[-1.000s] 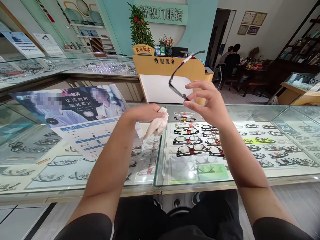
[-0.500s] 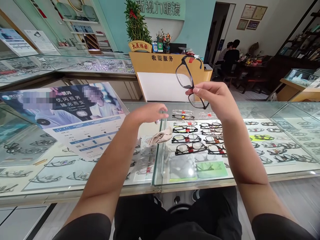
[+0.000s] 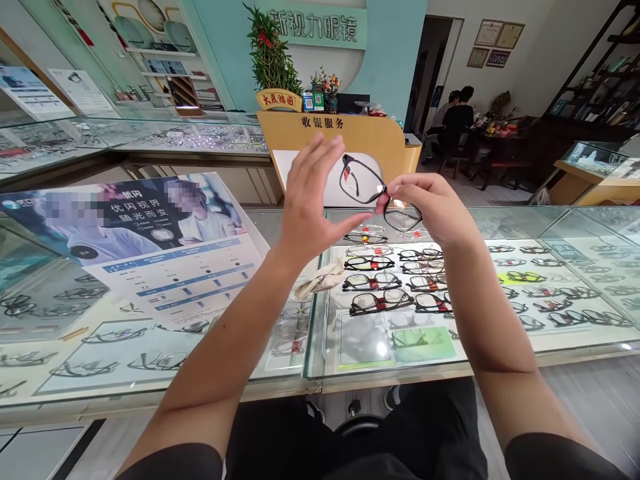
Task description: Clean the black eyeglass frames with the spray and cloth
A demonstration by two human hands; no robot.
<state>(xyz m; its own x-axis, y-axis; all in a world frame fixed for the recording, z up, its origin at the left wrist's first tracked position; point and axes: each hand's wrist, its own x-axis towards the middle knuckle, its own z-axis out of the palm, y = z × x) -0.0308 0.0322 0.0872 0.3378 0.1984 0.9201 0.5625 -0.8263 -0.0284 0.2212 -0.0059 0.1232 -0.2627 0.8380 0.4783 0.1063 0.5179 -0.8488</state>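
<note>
My right hand pinches a pair of black-framed eyeglasses near the bridge, holding it tilted in the air above the glass counter. A red tag shows through the left lens. My left hand is raised just left of the glasses, fingers spread and thumb stretched toward them, with nothing in it and no clear contact. Below it, a crumpled beige cloth lies on the counter top over the seam between two glass cases.
Under the glass counter lie rows of eyeglass frames, several with red tags. A large printed leaflet stands tilted at left. Behind are a wooden cashier desk, a plant and two seated people at back right.
My left hand has risen from above the cloth up to the glasses and spread its fingers. The glasses have turned and come slightly lower in my right hand.
</note>
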